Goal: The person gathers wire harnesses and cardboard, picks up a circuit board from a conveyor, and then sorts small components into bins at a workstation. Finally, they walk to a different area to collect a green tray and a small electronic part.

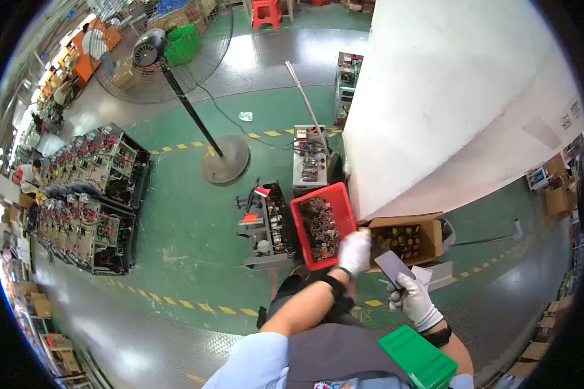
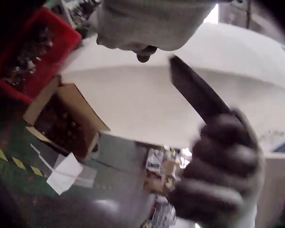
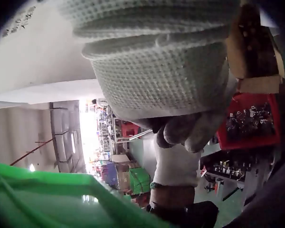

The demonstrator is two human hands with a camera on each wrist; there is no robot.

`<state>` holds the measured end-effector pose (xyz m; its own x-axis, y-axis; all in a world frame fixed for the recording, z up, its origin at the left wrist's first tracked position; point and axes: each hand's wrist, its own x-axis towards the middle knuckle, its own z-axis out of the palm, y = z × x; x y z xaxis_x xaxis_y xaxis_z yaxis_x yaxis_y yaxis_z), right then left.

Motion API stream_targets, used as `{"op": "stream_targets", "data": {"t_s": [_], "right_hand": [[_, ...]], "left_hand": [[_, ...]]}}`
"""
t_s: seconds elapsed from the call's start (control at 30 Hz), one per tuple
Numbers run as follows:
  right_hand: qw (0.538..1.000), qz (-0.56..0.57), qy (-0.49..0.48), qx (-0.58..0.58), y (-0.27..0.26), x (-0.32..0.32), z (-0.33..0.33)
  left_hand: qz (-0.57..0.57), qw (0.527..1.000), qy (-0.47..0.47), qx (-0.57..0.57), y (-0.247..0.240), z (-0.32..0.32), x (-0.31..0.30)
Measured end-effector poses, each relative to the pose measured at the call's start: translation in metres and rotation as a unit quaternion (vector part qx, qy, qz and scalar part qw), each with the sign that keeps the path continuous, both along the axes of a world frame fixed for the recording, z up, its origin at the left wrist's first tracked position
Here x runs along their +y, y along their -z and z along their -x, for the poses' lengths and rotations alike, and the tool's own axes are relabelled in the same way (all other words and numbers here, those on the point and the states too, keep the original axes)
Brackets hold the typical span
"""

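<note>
In a white glove with dark fingertips, my right hand [image 1: 413, 301] [image 3: 156, 76] grips a flat grey plate-like piece [image 1: 394, 267] [image 2: 194, 90]. The fingers curl round its lower end, and its other end sticks up free. My left hand [image 1: 355, 251] [image 2: 152, 23], also gloved, is blurred in the head view, over the right edge of a red bin [image 1: 298, 228] of small metal parts. It stands apart from the grey piece. Its fingertips are bunched and mostly hidden behind the glove, so whether it holds anything cannot be told.
An open carton [image 1: 429, 237] of dark and yellow parts stands beside the red bin, below a white pillar [image 1: 448, 97]. A green bin [image 1: 418, 356] is close to my right forearm. Metal chassis units [image 1: 269, 227] and a fan base [image 1: 226, 160] stand on the floor.
</note>
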<state>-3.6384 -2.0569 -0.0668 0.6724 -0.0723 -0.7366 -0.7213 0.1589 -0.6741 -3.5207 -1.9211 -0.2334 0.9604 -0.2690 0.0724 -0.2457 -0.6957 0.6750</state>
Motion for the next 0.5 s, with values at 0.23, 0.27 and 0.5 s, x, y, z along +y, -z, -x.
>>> {"op": "stream_targets", "data": {"t_s": [0.23, 0.27, 0.5], "right_hand": [[0.995, -0.097, 0.007, -0.017, -0.011, 0.003, 0.002], [0.995, -0.099, 0.004, -0.018, -0.008, 0.0, 0.003], [0.982, -0.186, -0.044, -0.001, 0.027, 0.011, -0.004]], "left_hand": [[0.175, 0.932, -0.124, 0.292, 0.019, -0.043, 0.076], [0.124, 0.952, -0.131, 0.246, 0.014, -0.038, 0.078], [0.413, 0.765, -0.094, 0.485, -0.086, 0.038, 0.07]]}}
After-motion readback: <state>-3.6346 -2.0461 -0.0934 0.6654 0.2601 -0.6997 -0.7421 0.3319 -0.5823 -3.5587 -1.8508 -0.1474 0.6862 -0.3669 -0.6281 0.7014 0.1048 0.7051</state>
